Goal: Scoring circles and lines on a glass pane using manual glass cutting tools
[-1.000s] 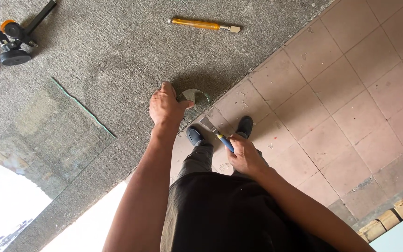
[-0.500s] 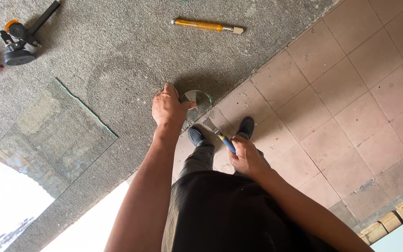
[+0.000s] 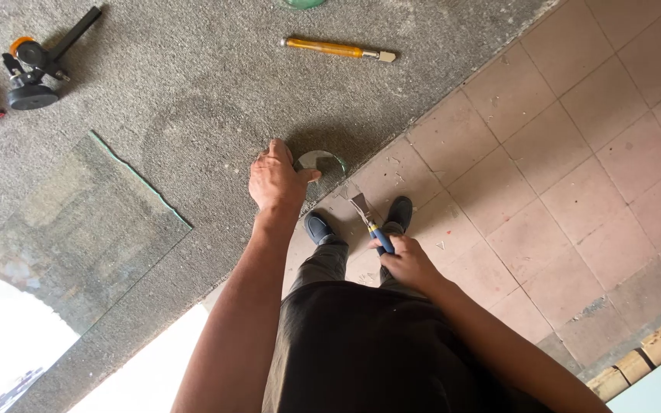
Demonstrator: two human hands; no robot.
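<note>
Closest to the lens, below my dark apron, my right hand (image 3: 405,262) is wrapped around the blue handles of a pair of pliers (image 3: 370,219), whose metal nose points up toward the edge of the carpeted worktop (image 3: 193,92). A little farther out, my left hand (image 3: 275,182) lies flat with the fingers pressed down on a small round-edged piece of glass (image 3: 317,162) that sits at the very rim of the worktop, partly overhanging the tiled floor (image 3: 575,153). I judge this to be the trimming stage: the piece is pinned and the pliers stand just short of it, apart from its edge. The next move, as I read it, calls for bringing the nose onto the overhanging rim squarely while the left hand stays firm, since a slanted bite could chip the curve. My two dark shoes (image 3: 319,227) show on the tiles beneath. Farther left lies a large clear glass sheet (image 3: 78,222), its corner running out of view. Beyond, a yellow-handled glass cutter (image 3: 338,50) rests on the carpet, and at the far left a black suction-cup circle cutter (image 3: 36,73) with an orange knob. My palm hides much of the small piece, so I cannot tell its full outline, and the red things at the frame edges are too cut off to name.
</note>
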